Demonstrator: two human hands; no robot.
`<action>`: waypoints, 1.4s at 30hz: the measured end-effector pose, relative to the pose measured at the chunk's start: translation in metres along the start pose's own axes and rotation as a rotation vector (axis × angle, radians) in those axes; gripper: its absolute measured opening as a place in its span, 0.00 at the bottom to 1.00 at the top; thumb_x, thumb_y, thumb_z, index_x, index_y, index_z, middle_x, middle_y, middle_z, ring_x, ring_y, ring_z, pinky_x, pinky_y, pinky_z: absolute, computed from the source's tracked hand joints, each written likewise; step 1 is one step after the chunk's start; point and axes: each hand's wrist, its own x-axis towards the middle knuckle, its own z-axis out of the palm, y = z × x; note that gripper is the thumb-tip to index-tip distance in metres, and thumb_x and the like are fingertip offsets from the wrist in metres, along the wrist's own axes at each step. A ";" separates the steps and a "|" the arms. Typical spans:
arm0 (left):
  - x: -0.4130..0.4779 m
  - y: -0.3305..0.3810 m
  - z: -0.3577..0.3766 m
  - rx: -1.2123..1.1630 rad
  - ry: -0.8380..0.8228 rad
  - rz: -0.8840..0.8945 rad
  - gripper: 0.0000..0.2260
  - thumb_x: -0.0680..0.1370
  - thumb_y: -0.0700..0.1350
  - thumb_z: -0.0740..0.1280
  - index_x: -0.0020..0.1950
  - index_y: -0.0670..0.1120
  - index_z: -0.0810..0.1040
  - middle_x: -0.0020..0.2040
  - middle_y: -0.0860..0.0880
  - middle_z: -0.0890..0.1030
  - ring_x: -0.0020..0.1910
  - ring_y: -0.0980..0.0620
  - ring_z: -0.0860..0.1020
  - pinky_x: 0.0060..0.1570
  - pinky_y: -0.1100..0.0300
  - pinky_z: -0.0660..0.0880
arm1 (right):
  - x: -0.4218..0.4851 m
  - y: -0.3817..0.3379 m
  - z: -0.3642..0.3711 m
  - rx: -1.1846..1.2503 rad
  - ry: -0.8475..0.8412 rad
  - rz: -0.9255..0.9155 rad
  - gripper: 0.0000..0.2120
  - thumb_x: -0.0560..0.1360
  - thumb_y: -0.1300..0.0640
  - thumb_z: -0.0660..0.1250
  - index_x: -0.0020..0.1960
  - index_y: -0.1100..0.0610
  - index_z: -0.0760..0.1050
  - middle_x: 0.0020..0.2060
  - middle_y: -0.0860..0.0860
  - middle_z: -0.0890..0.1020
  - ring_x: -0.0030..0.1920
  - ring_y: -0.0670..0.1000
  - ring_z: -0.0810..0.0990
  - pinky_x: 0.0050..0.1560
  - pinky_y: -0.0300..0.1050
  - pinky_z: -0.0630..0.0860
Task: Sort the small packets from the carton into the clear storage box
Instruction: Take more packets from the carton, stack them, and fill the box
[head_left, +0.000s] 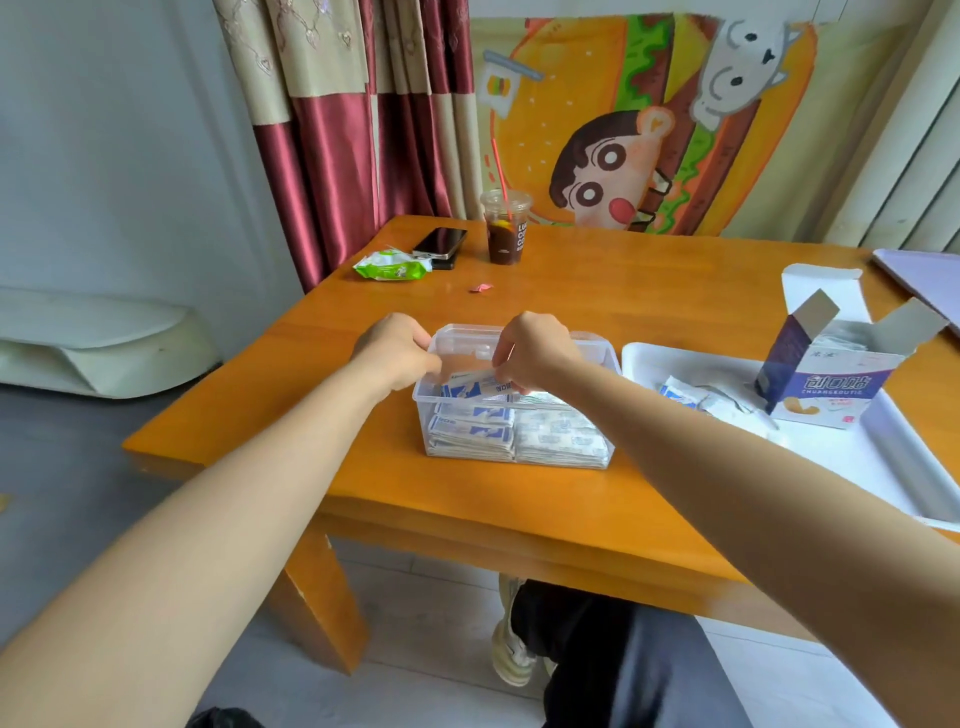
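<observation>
At the frame's centre, the left hand (395, 351) and right hand (535, 348) pinch opposite ends of packets (475, 387) held crosswise over the clear box (462, 332), while the carton (831, 374) stands at the right, nearer the right hand.

Orange table (597, 291), white tray (883, 467), blue-and-white packets (472, 431) in the clear storage box (467, 338). Purple-and-white carton (831, 387). Maroon and beige blocks on the curtain (332, 156)
</observation>
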 end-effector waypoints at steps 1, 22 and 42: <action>-0.001 0.001 -0.001 0.010 -0.004 0.004 0.09 0.72 0.41 0.73 0.37 0.49 0.74 0.41 0.46 0.75 0.41 0.46 0.74 0.46 0.51 0.76 | 0.002 -0.002 0.004 -0.001 0.005 0.009 0.06 0.71 0.67 0.67 0.45 0.61 0.82 0.37 0.57 0.84 0.40 0.55 0.84 0.45 0.47 0.82; 0.021 0.040 0.027 0.578 -0.288 0.233 0.08 0.75 0.36 0.68 0.50 0.44 0.83 0.47 0.43 0.82 0.39 0.46 0.80 0.45 0.53 0.81 | 0.009 0.007 0.016 -0.092 -0.177 0.010 0.10 0.72 0.68 0.65 0.51 0.63 0.81 0.45 0.58 0.83 0.40 0.54 0.76 0.35 0.42 0.72; 0.004 0.111 0.038 0.231 0.246 0.383 0.10 0.75 0.40 0.62 0.43 0.47 0.83 0.45 0.46 0.83 0.47 0.43 0.79 0.41 0.57 0.71 | -0.035 0.058 -0.066 0.350 0.119 -0.213 0.11 0.74 0.65 0.61 0.43 0.57 0.82 0.38 0.53 0.85 0.32 0.46 0.81 0.33 0.34 0.77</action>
